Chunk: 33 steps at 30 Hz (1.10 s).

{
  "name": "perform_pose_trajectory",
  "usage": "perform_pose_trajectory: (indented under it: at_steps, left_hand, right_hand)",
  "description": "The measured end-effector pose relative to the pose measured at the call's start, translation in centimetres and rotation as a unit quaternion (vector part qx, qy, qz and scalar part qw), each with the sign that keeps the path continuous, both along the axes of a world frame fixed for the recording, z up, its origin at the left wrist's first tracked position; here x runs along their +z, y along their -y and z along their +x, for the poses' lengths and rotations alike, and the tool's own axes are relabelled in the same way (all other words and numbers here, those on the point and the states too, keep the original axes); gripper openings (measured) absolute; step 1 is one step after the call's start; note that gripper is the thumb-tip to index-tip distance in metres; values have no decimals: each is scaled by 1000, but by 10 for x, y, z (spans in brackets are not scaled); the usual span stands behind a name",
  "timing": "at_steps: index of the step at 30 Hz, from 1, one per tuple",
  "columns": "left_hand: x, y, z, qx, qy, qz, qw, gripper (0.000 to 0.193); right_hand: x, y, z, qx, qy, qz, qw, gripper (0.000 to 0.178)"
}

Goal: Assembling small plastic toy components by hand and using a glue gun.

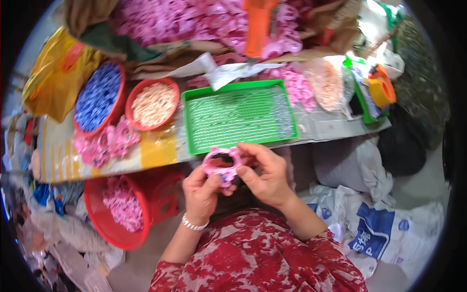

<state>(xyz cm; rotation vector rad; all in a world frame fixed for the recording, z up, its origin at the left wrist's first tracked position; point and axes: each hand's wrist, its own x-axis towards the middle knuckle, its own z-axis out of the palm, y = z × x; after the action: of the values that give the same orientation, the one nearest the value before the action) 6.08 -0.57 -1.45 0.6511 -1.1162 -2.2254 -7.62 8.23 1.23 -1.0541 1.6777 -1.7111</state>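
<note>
A pink ring-shaped plastic part [227,172] with small knobs on its edge is held in front of my body, just past the table's near edge. My left hand [200,193] grips its lower left side, thumb in front. The fingers of my right hand [266,176] pinch its right side. A small blue piece shows at the lower end of the part, partly hidden by my fingers. Directly beyond my hands lies a green tray [241,145] holding rows of small silvery pieces, too small to name.
Red bowls of blue pieces [98,97] and cream pieces [154,104] stand left on the table. More pink parts [109,142] lie before them. An orange power tool [259,29] hangs above a large pink heap [180,22]. A red bucket [91,207] sits lower left; orange tape [382,91] is right.
</note>
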Motion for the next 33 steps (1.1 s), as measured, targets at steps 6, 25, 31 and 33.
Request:
perform_pose_trajectory:
  at_steps: [6,25,31,33]
  left_hand:
    - [-3,2,1,-4,31,-5,999,38]
    - [-6,-3,-7,-47,-23,87,995,28]
    - [-6,-2,-12,-72,-23,136,988,28]
    - [-8,-2,-11,-78,-14,136,988,27]
  right_hand:
    - [-20,-35,-33,-157,-121,-6,980,14]
    - [-45,-50,-109,-277,-478,222,804,6]
    - [-45,-59,-109,-334,-356,196,851,4]
    - [-48,-56,-109,-325,-360,184,855,4]
